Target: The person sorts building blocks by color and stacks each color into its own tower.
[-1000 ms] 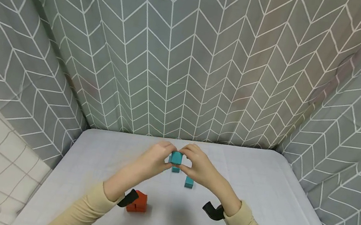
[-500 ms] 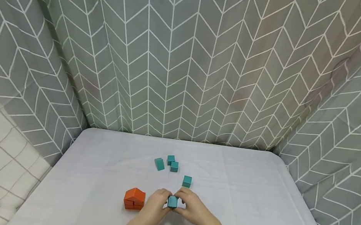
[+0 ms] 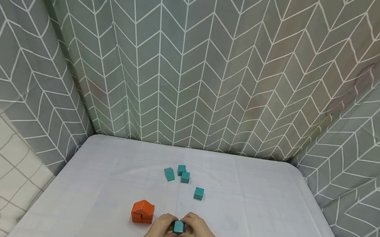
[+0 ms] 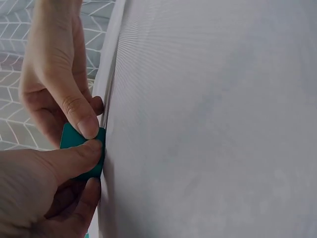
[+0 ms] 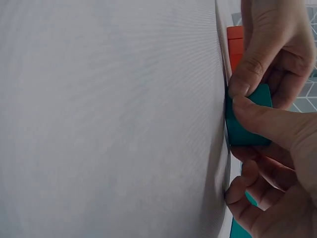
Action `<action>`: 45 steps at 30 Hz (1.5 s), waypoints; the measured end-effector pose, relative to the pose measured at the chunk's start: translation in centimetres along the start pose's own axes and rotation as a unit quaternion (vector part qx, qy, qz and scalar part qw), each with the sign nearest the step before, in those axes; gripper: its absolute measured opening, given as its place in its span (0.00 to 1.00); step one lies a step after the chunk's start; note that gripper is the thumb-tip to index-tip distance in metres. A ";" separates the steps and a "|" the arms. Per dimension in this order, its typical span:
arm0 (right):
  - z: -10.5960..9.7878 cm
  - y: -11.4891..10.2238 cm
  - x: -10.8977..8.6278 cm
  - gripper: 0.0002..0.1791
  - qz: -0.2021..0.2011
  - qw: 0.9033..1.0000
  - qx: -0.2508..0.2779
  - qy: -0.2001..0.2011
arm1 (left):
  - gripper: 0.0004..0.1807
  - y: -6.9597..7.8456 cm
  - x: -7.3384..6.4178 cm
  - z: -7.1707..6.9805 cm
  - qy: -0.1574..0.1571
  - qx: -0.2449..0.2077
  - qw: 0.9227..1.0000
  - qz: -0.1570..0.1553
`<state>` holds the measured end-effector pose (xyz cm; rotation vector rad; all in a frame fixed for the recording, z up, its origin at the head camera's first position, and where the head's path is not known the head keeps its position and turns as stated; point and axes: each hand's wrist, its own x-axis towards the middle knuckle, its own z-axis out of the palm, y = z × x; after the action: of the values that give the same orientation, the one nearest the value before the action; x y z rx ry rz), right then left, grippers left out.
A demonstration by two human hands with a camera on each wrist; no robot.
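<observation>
Between both hands a teal block (image 3: 178,227) stands near the front of the table, right of the orange blocks. My left hand (image 3: 159,232) pinches it from the left, and my right hand (image 3: 199,235) pinches it from the right. In the left wrist view the two thumbs press the near face of the teal block (image 4: 72,138), whose lower edge meets the white cloth. The right wrist view gives the same teal block (image 5: 250,121) with fingertips around its sides. Its far face is hidden.
Orange blocks (image 3: 142,212) form a small house shape left of the hands. Farther back lie a flat teal piece (image 3: 169,174), two teal cubes (image 3: 185,177) close together, and another teal block (image 3: 199,193) to the right. A patterned curtain (image 3: 196,74) hangs behind the table.
Both hands have brought the teal block from the table's far side towards its front edge and down to the cloth. The teal pieces at the back have come into full view.
</observation>
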<state>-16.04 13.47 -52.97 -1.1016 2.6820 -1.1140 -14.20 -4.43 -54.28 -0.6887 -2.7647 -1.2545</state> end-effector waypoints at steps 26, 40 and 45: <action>0.3 0.4 0.1 0.14 0.012 1.000 0.024 0.011 | 0.14 -0.7 0.3 -0.3 -0.049 -0.003 0.999 -0.015; -5.6 1.3 3.7 0.21 0.023 0.997 -0.035 0.068 | 0.15 -0.7 0.5 -0.6 -0.059 0.002 0.998 -0.029; -7.3 2.9 5.4 0.21 0.052 0.989 -0.082 0.108 | 0.15 -0.5 0.6 -0.6 -0.069 -0.010 0.996 -0.050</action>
<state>-23.95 15.95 -48.16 -0.8942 3.0080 -1.0686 -15.01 -4.94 -54.15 -0.6708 -2.9352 -1.3009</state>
